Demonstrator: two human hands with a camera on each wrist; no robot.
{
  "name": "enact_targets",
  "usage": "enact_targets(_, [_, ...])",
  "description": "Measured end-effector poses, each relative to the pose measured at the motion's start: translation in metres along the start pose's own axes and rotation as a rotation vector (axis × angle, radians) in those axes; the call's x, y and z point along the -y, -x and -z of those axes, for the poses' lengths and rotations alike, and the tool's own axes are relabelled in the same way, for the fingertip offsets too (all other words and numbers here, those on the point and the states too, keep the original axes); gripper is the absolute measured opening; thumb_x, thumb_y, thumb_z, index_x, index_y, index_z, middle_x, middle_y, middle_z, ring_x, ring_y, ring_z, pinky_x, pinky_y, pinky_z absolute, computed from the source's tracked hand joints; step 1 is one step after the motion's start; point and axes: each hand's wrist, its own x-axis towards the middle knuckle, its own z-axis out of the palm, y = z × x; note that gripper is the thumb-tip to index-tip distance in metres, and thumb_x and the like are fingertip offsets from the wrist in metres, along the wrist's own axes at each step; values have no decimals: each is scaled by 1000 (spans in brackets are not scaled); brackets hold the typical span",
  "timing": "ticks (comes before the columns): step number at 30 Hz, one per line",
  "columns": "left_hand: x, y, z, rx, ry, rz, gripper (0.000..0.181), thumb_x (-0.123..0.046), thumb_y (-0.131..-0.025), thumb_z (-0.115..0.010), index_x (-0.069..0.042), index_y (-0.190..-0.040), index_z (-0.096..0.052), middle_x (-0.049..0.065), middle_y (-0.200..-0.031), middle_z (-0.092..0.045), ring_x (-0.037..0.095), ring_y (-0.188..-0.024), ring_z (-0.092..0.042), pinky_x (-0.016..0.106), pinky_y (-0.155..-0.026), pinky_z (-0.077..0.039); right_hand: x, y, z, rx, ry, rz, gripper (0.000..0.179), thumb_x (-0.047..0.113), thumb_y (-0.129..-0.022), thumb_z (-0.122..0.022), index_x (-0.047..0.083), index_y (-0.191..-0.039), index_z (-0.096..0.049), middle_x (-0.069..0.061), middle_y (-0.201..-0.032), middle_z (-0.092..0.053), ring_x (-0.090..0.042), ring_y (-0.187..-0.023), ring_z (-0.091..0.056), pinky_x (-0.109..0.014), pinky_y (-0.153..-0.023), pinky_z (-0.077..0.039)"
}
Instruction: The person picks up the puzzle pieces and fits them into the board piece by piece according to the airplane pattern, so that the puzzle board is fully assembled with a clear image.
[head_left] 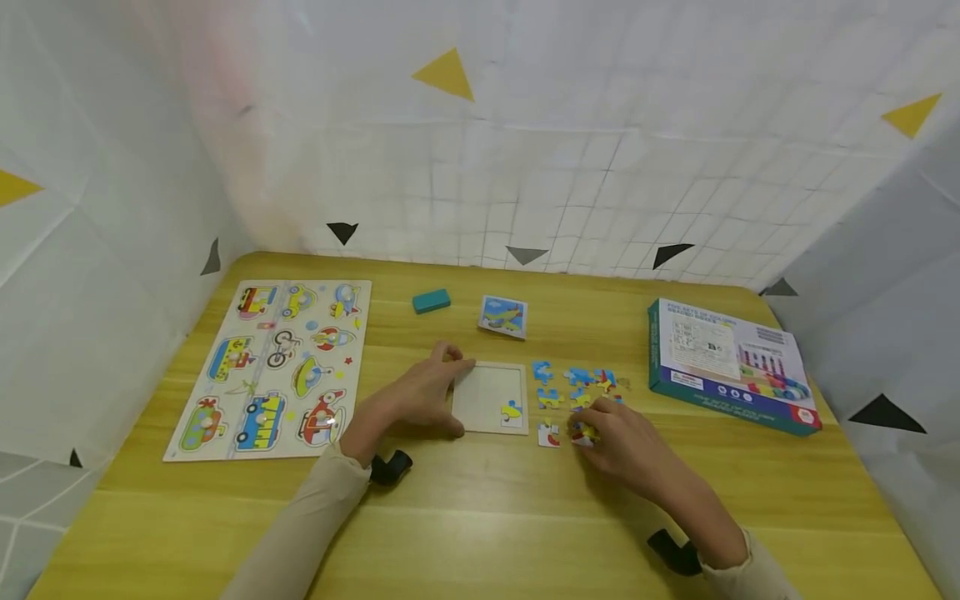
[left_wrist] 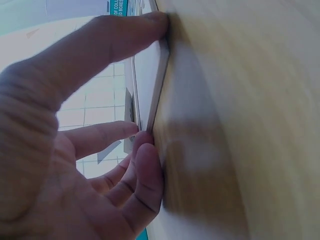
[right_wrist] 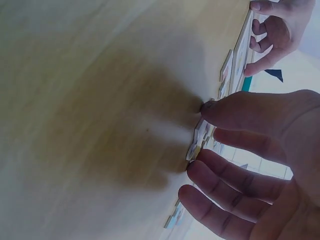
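My left hand [head_left: 422, 392] grips the left side of a square wooden puzzle tray [head_left: 478, 390], with the thumb at its near corner and the fingertips at its far corner. One yellow, blue and white jigsaw piece [head_left: 512, 412] lies in the tray's near right corner. To the right of the tray, several loose jigsaw pieces [head_left: 550, 399] lie in rough rows. At the near end of these, my right hand [head_left: 628, 443] pinches a jigsaw piece [right_wrist: 199, 135] between thumb and fingers, close to the tabletop. The fingers partly cover that piece in the head view.
Behind the tray stand a picture card of an airplane [head_left: 503, 317] and a teal block [head_left: 431, 301]. A large vehicle puzzle board [head_left: 292, 325] lies at the left. On the right is a flat toy box [head_left: 731, 362]. White sheeting surrounds the wooden table [head_left: 480, 517].
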Motion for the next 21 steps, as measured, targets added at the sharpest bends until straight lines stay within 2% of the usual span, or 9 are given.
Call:
enact_targets(7, [2,-1,-1,-7,22,-1,102,-27,-67,-92,-10,-153,-40,8,-144,-29,20,-105,-49,35,-91,-45,-3,-3,0,41,-35,-29,24,11,-78,-85,11,-101,-75,3,-88,-57,-9,-73,-47,-29,-62,-43])
enact_targets(15, [4,2,-2,-14,38,17,104,-28,-66,-93,-11,-154,-39,6,-143,-28,18,-102,-50,32,-88,-45,-4,-7,-4,23,-37,-4,25,8,-74,-85,12,-97,-75,4,-86,-59,-9,-75,-50,-30,-64,-45])
enact_targets(21, [3,1,-1,-16,44,-2,103,-27,-67,-92,-10,-154,-39,8,-144,-29,19,-102,-50,34,-89,-45,-3,-8,-5,11,-44,-23,24,6,-72,-84,16,-92,-74,6,-83,-57,-8,-73,-47,-29,-63,-43])
